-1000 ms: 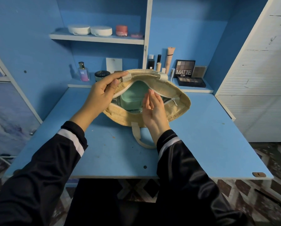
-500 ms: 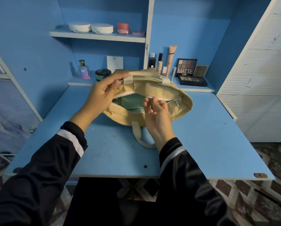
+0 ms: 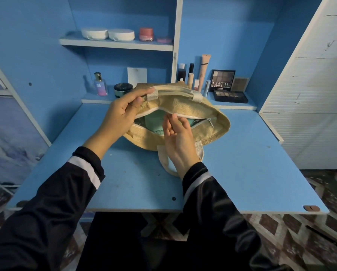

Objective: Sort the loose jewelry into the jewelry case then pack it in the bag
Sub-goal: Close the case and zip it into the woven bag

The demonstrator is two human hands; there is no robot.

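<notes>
A tan jute bag (image 3: 185, 105) lies on the blue desk (image 3: 251, 165) with its mouth open toward me. Inside it sits the teal jewelry case (image 3: 154, 122), partly covered by the bag's rim and my hands. My left hand (image 3: 120, 116) grips the bag's upper rim beside a white handle and lifts it. Over the opening, my right hand (image 3: 178, 137) is palm up with loosely curled fingers, its fingertips at the white zip edge and nothing in its grasp. The zip pull (image 3: 211, 124) hangs at the right end of the opening.
Behind the bag, a low shelf carries a perfume bottle (image 3: 100, 85), a dark jar (image 3: 123, 89), makeup tubes (image 3: 203, 71) and eyeshadow palettes (image 3: 230, 95). White compacts (image 3: 107, 33) sit on the upper shelf. A white cabinet (image 3: 310, 94) stands to the right.
My right hand has come out of the bag's mouth and risen to the white zip edge. The left hand has lowered the upper rim, narrowing the opening over the case.
</notes>
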